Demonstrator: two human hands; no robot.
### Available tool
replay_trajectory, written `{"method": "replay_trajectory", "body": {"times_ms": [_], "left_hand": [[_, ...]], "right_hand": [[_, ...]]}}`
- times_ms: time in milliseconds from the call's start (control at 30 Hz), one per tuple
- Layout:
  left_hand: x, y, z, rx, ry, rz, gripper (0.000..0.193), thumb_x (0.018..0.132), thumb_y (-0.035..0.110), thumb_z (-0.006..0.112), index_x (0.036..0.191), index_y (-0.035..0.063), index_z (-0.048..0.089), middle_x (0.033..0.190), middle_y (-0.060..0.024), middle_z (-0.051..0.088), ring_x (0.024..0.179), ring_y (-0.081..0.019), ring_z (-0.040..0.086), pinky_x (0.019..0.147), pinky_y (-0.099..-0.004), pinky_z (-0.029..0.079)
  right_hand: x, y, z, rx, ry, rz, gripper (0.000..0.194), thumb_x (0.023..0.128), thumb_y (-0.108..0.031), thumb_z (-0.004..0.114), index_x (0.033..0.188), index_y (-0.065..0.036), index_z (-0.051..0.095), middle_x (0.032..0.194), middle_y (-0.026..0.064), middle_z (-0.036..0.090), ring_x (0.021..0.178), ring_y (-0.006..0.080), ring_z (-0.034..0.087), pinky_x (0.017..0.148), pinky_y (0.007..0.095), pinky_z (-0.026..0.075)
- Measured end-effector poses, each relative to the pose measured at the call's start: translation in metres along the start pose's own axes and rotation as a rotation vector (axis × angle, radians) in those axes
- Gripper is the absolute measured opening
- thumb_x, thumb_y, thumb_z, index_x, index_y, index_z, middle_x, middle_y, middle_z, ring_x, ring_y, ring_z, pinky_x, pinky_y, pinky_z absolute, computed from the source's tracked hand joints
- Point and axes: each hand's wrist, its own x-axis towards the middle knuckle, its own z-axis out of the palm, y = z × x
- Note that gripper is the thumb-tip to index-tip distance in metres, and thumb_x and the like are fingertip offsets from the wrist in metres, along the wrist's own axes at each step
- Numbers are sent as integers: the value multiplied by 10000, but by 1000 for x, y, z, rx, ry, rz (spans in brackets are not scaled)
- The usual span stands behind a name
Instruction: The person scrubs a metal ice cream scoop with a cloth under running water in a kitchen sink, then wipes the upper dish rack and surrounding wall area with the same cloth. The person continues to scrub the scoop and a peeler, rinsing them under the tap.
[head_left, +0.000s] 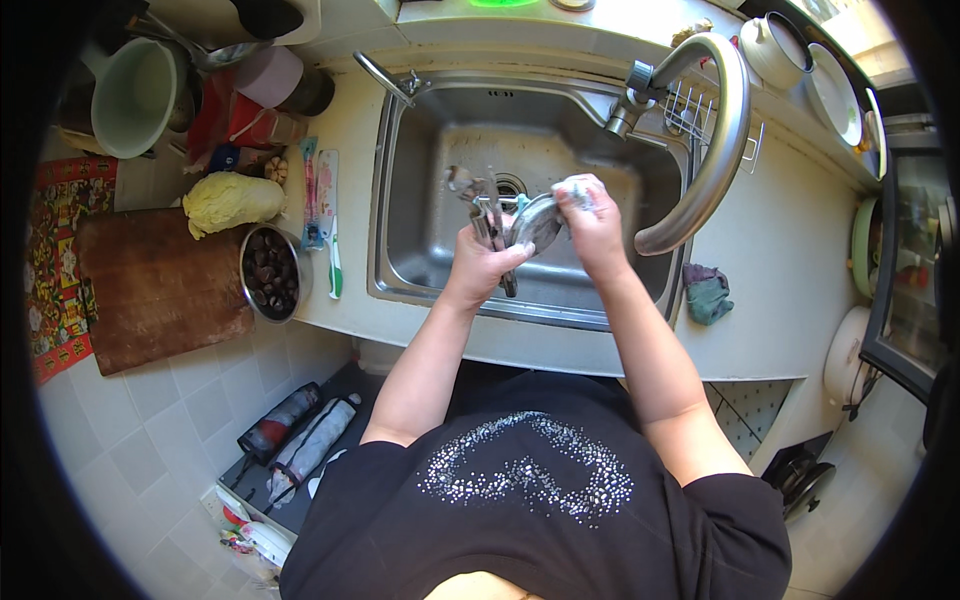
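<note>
Over the sink (409, 259), my left hand (474, 266) grips a bunch of metal utensils (491, 214), their ends pointing up and down past the fingers. Among them is a rounded, dark metal piece (538, 225), perhaps a ladle or spatula head, smeared with suds. My right hand (598, 232) presses a pale, foamy cloth or sponge (576, 191) to the upper right edge of that piece. Foam shows on the left thumb too. Part of the drain (508, 184) shows behind the utensils; the fingers hide much of the handles.
A curved metal faucet (731, 127) arches right of the sink, near a folded cloth (707, 294). Left are a peeler-like green-and-white handled tool (335, 270), a steel bowl of dark round items (270, 274), a cabbage (234, 202) and a wooden cutting board (161, 285).
</note>
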Motion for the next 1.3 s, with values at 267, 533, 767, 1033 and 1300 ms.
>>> {"method": "replay_trajectory", "body": {"times_ms": [267, 533, 767, 1033, 1300], "left_hand": [[-5, 16, -13, -161, -59, -109, 292, 721, 56, 748, 994, 44, 641, 826, 24, 623, 756, -77, 568, 706, -226, 450], [-7, 52, 2, 152, -23, 46, 245, 724, 18, 752, 953, 52, 671, 865, 7, 665, 805, -91, 592, 751, -263, 467], [-19, 59, 2, 246, -14, 251, 288, 740, 5, 743, 1013, 20, 654, 891, -24, 684, 833, -91, 608, 748, -271, 494], [-10, 44, 0, 391, 24, 360, 220, 715, 14, 758, 919, 46, 681, 853, -51, 680, 785, -137, 630, 710, -300, 498], [-11, 34, 3, 230, 81, 244, 231, 736, 31, 756, 955, 41, 684, 882, -43, 685, 809, -104, 621, 715, -279, 501]], "right_hand": [[-3, -25, -27, 221, -292, 235, 211, 911, -197, 630, 1020, -17, 635, 933, 9, 630, 841, 104, 556, 771, 250, 455], [-2, -59, -26, -237, -407, -224, 297, 925, -260, 596, 1074, -3, 588, 991, 70, 572, 923, 156, 538, 837, 288, 432], [-14, -55, -29, -50, -317, -283, 223, 897, -158, 594, 1063, -16, 544, 1044, 131, 564, 987, 237, 549, 896, 352, 433], [-2, -66, -9, -311, -271, -611, 186, 686, 37, 685, 823, -35, 584, 887, 104, 608, 862, 278, 579, 785, 360, 482], [-4, -52, -5, -327, -160, -582, 221, 661, 50, 697, 857, -28, 632, 850, 119, 626, 847, 280, 590, 753, 357, 490]]}}
